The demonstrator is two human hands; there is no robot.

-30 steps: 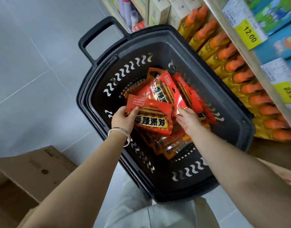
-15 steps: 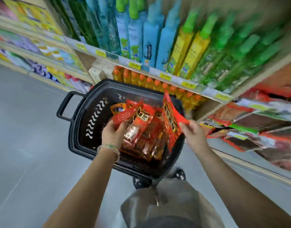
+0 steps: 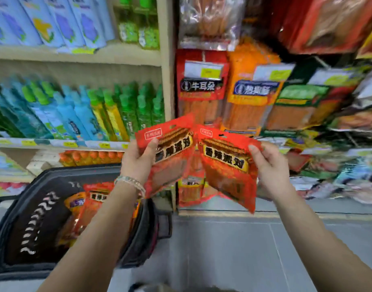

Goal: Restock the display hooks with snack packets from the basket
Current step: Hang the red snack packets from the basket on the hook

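Red snack pkts [image 3: 229, 171] held up at hanging display [image 3: 202, 89]: carry-to-hook step.
Black basket [image 3: 61, 172] low left, more pkts inside. Left hand [image 3: 138, 161] pinches one pkt, thumb in front, fingers behind; right hand [image 3: 271, 165] same w/ other. Next prob. needs hang hole [image 3: 222, 135] lined up w/ a free hook.

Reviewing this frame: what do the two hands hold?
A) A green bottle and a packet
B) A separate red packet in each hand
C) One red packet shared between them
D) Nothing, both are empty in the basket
B: the left hand grips a red packet, and the right hand grips a second red packet.
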